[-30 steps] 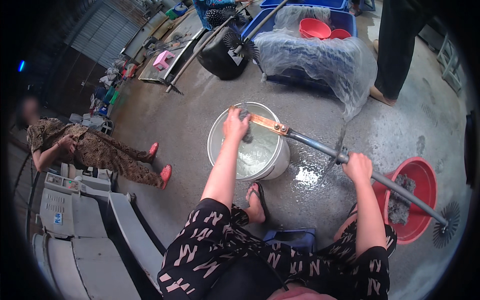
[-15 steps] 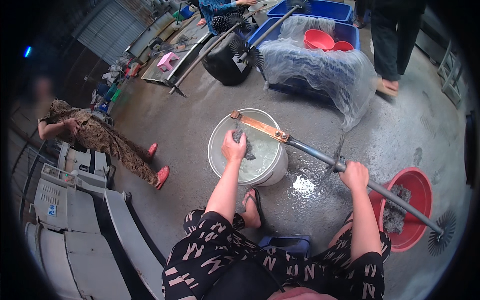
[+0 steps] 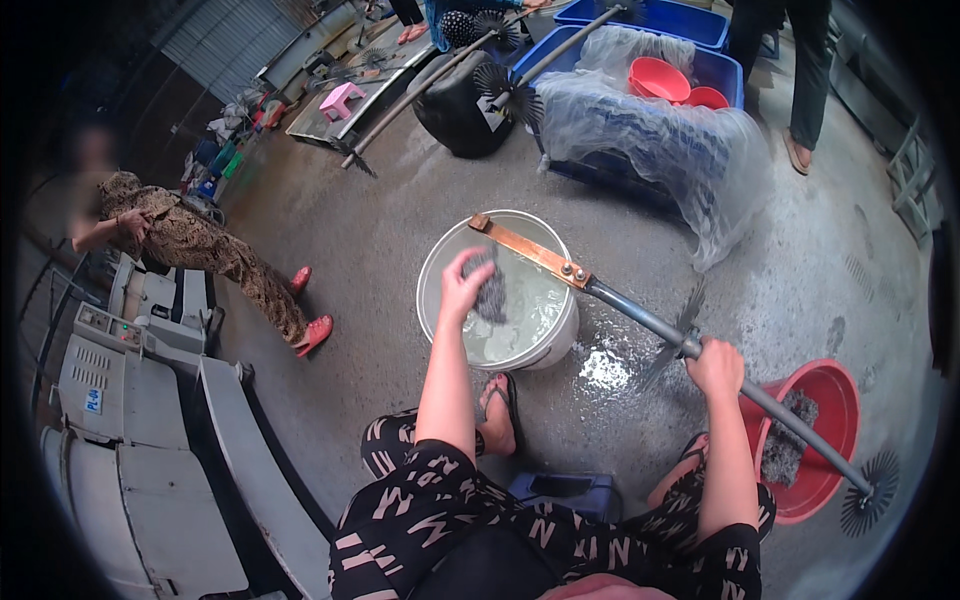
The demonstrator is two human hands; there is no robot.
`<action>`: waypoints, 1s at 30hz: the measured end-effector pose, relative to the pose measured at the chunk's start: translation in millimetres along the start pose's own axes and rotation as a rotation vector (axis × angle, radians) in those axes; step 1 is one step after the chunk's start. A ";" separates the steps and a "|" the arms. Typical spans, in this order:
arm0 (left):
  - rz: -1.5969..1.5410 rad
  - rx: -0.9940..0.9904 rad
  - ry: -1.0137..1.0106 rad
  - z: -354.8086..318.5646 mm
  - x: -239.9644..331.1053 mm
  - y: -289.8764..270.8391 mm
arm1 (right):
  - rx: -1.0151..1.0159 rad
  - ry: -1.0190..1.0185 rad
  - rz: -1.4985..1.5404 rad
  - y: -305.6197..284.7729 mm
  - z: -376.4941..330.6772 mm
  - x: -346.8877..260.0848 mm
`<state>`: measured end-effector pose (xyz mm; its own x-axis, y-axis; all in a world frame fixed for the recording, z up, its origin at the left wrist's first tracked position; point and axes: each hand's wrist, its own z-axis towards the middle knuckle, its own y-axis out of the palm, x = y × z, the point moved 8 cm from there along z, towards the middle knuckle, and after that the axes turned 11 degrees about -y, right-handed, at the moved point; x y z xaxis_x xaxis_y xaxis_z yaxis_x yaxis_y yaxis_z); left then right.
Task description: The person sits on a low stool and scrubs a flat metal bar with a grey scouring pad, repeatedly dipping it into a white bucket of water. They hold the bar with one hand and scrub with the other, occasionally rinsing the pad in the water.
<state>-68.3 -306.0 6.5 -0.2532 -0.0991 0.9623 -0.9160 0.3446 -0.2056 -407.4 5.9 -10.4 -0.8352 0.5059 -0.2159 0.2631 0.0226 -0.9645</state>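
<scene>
My left hand is over a white bucket of cloudy water, its fingers curled on a blurred grey clump of rough, fibrous-looking stuff. My right hand is closed round a long metal pole, which slants down to the right. A copper-coloured flat bar is bolted to the pole's far end and lies across the bucket's rim. Thin dark blades fan out from the pole beside my right hand. Another dark bladed disc sits at the pole's right end, past a red tub holding more grey clumps.
A blue crate draped with clear plastic holds red bowls. Beside it stand a black drum and more poles with bladed discs. Grey machinery lines the left, where a person stands. Another person walks at back right.
My left hand has risen slightly with the grey clump, up from the water. The pole stays in my right hand. The person at back right has stepped, and the view has shifted a little.
</scene>
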 end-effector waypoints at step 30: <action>1.048 0.257 0.171 8.6 47.8 43.6 | 0.003 -0.021 0.032 -5.2 -1.8 -1.1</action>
<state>-123.0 -303.7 42.1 -0.9169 0.2681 0.2957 -0.3134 -0.0248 -0.9493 -406.9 6.8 -4.9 -0.8362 0.4882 -0.2499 0.2884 0.0039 -0.9575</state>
